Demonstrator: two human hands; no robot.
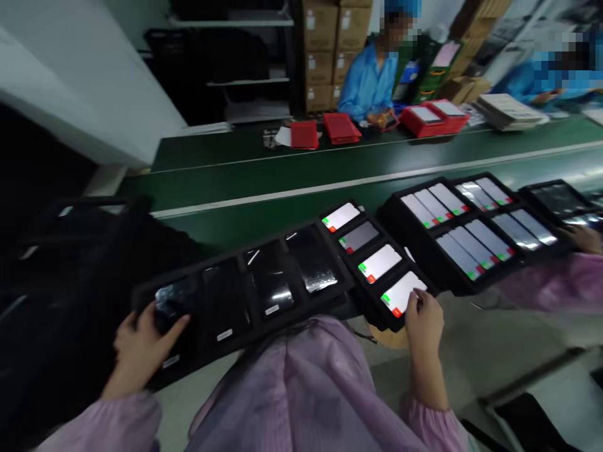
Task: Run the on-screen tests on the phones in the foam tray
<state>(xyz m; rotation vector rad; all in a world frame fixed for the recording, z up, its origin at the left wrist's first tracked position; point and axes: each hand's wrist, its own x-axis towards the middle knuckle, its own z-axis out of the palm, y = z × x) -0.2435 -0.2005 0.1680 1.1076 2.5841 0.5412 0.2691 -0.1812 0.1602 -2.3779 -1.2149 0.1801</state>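
At the left end of a long black foam tray [301, 314], my left hand [146, 342] spans a dark glossy phone [175, 301], fingers on its left side and thumb on its right. Several other dark phones, such as this black-screened phone [311, 260], lie in the tray's slots. My right hand [424, 320] pinches the upper right edge of a lit phone [400, 294], whose white screen bears green and red marks. This phone sits nearest me in a short black tray [391, 320] with several lit phones. The fingertips of my right hand are partly hidden.
To the right, a larger black tray [400, 235] holds several lit phones. Another person's hand [586, 238] is by a black tray at the far right. Across the green bench [264, 160], a person in blue [370, 78] works beside red trays [342, 129].
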